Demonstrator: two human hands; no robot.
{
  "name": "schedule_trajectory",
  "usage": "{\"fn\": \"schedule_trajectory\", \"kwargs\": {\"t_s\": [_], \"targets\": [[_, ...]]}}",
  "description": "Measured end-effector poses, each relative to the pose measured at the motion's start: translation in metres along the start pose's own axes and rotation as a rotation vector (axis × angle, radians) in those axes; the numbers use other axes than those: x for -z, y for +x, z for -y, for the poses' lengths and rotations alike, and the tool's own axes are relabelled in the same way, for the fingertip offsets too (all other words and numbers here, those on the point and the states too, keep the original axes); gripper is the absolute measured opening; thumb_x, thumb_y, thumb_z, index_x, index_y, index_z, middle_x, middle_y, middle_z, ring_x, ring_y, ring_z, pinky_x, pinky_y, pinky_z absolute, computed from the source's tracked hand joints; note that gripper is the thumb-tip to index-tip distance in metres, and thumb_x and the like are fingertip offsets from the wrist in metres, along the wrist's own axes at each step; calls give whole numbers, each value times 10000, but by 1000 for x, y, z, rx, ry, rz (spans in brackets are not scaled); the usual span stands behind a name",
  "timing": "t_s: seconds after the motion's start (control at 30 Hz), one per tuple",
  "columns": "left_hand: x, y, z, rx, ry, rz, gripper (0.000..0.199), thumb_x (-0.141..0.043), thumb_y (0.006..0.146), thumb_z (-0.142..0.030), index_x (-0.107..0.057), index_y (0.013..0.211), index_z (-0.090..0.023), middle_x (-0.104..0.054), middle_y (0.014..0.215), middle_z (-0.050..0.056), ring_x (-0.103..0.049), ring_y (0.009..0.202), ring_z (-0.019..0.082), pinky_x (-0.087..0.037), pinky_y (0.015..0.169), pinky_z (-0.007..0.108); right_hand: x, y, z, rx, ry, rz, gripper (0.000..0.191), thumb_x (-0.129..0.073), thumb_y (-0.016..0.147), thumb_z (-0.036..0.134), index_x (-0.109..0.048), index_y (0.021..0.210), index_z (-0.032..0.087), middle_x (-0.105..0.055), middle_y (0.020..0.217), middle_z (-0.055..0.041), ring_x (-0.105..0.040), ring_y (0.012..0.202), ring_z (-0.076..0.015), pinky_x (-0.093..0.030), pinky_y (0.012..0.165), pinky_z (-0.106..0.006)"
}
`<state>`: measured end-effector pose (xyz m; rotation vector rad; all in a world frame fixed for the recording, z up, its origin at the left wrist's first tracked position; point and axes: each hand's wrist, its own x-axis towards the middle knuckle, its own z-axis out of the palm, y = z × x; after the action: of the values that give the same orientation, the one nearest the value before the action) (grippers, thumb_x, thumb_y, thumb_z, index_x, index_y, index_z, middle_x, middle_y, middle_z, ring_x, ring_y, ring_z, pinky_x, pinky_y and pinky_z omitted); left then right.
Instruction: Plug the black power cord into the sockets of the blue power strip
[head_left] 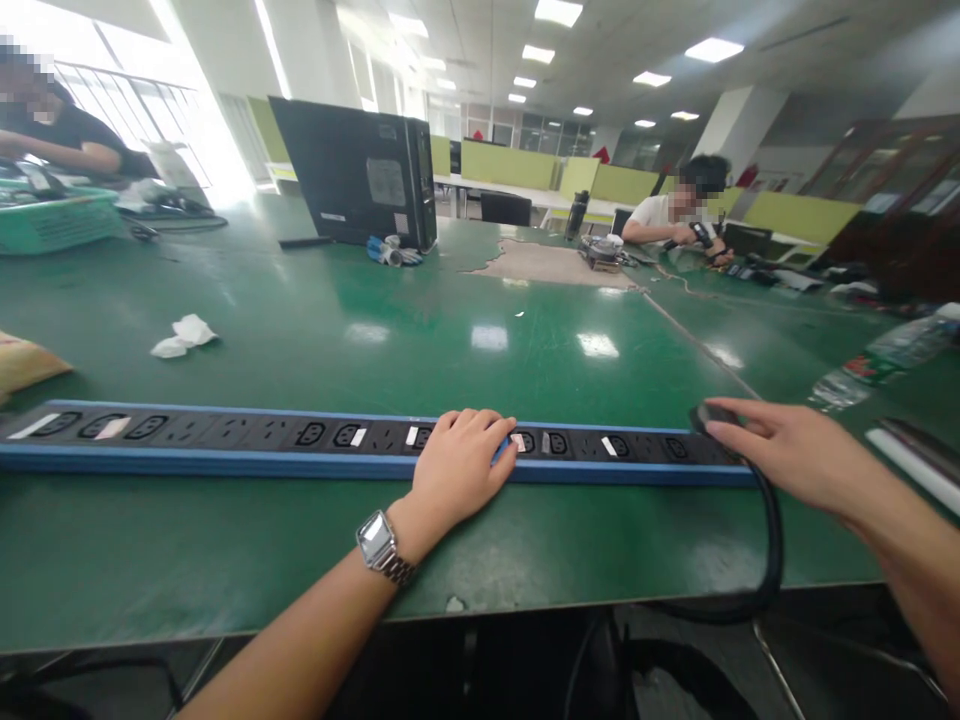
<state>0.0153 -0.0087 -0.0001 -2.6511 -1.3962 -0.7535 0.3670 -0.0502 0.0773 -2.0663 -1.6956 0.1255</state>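
Note:
A long blue and black power strip with rows of sockets lies across the green table near its front edge. My left hand, with a metal-banded watch on the wrist, is wrapped over the strip's middle. At the strip's right end, my right hand pinches a black plug just above the sockets. From there a thick black cable curves down over the table edge. Small white labels mark some of the sockets.
A black computer case stands at the back, gloves beside it. Crumpled tissue lies at left, near a green basket. At right are a plastic bottle and a dark flat object. Two people sit across the table.

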Motion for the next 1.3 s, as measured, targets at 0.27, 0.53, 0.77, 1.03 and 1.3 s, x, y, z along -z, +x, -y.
{"fn": "schedule_trajectory", "kwargs": {"t_s": [0.27,0.53,0.77,1.03,1.3], "targets": [[-1,1,-1,17,-32,19,301,-467,972,-340,-634,1187,-214,-691,1138,56,-603,1064,247,-409,949,440,-13,8,-63,37,4,191,602,-587,715,620,-758,1086,178,-591,447,0,-565,425,-222,-381,412,-315],[0,1,0,49,-127,-15,264,-516,941,-322,-657,1139,-217,-641,1243,84,-585,1128,271,-432,980,483,-15,11,-45,-11,-122,130,428,-626,704,483,-777,931,153,-671,573,-51,-607,529,-227,-429,517,-332],[3,2,-37,-275,-412,-258,533,-598,893,-250,-444,1403,-248,-535,1375,115,-536,1221,239,-466,1005,405,-43,-52,114,245,446,257,360,-622,806,449,-698,1030,176,-658,628,-6,-596,551,-157,-451,518,-272],[49,-64,79,347,-154,-410,406,-602,895,-430,-579,1231,-204,-690,1000,58,-659,900,226,-527,867,378,-109,-44,77,169,394,-248,290,-610,842,417,-693,982,176,-729,946,-80,-679,897,-227,-518,857,-390],[53,-63,101,162,-147,-103,412,-562,901,-509,-664,1160,-205,-719,1138,99,-660,1069,274,-485,986,437,-146,-43,59,417,102,-454,201,-539,891,304,-698,908,183,-724,1047,-74,-642,1028,-228,-454,951,-394]]}}
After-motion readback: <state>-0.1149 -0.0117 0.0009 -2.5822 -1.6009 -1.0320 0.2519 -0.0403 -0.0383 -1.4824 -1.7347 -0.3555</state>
